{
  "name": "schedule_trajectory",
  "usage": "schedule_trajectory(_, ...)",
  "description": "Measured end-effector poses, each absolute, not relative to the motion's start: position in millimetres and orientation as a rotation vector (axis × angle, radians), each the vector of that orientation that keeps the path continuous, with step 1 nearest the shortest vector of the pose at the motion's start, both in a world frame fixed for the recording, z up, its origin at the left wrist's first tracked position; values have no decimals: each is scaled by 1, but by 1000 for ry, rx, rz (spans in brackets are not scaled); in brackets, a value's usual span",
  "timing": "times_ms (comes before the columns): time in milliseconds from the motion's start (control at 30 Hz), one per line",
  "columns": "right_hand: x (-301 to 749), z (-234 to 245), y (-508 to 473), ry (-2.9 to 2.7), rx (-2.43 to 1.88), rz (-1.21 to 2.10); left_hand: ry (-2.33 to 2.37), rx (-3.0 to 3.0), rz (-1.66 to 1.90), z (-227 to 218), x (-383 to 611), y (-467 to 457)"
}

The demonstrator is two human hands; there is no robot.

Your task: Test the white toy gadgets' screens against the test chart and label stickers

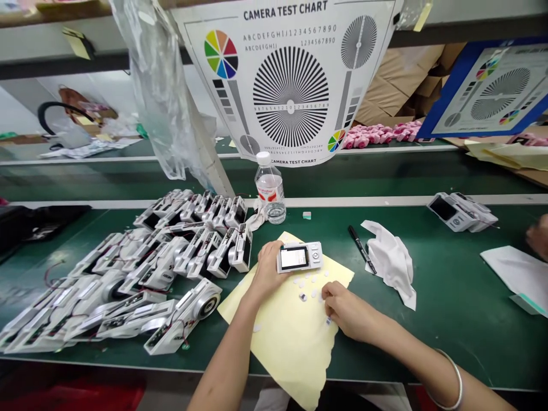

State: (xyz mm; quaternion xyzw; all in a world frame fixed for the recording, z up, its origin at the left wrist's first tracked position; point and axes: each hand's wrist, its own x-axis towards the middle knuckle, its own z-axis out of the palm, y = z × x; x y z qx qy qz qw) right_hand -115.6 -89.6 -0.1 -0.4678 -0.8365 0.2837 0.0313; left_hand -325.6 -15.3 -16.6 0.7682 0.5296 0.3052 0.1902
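My left hand (268, 267) grips a silver-white digital camera (300, 257) by its left end, with the lit screen and round button pad facing me. Beneath it lies a yellow paper sheet (289, 348), scattered with several small whitish pieces. One tiny piece with a dark mark (303, 297) lies on the sheet below the camera. My right hand (349, 311) is low over the sheet's right edge, its thumb and fingers pinched together. A small bluish-white piece (329, 321) shows by those fingertips; whether they hold it I cannot tell.
Several partly open camera bodies (158, 265) with exposed wires crowd the left. A water bottle (271, 191) stands behind. On the right are a black marker (362, 249), a white cloth (390, 262) and more cameras (460, 211). Another person's hand (538, 237) shows at the right edge.
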Motion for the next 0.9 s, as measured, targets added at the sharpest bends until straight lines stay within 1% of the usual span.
schedule_trajectory(233,-118,1,-89,-2605,-1417,841,1299,2086,962,-9,-322,-22)
schedule_trajectory(400,-114,7,-95,-2584,-1408,863,1159,1984,877,-6,-323,-26)
schedule_trajectory(533,-101,30,-94,-2558,-1360,951,1079,1941,801,-6,-323,-27)
schedule_trajectory(700,-99,51,-61,-2621,-1415,581,1026,1952,751,-4,-320,-29)
schedule_trajectory(900,-115,45,-35,-2702,-1431,553,1034,1969,735,-7,-320,-30)
